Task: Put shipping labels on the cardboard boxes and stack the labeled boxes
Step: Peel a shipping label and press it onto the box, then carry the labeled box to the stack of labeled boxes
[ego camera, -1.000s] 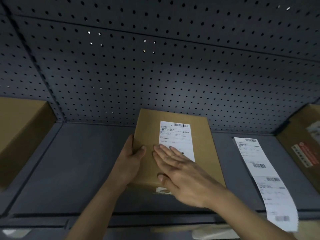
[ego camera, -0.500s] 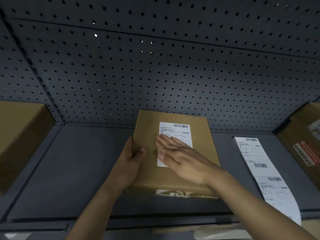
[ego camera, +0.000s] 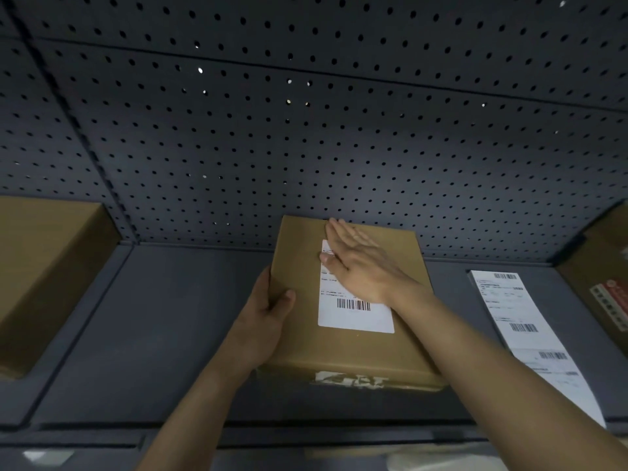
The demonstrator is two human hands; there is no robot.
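At bench (ego camera: 176,334) centre, head view | cardboard box (ego camera: 343,348) lay long axis running away, directly ahead | left hand (ego camera: 263,321) clamped on its left edge | right hand (ego camera: 360,263) pressed flat, fingers spread, on far half of shipping label (ego camera: 353,316) | label strip (ego camera: 523,338) well apart rightward, nearer right hand | stacked boxes (ego camera: 44,266) sat left.

Dark grey surface (ego camera: 176,334), backed by a perforated panel (ego camera: 306,147). Lying directly on it: a labelled cardboard box (ego camera: 339,348) at the centre; a strip of shipping labels (ego camera: 530,341) flat to the right, well apart; a brown box (ego camera: 44,266) at far left; another box (ego camera: 601,277) at far right.
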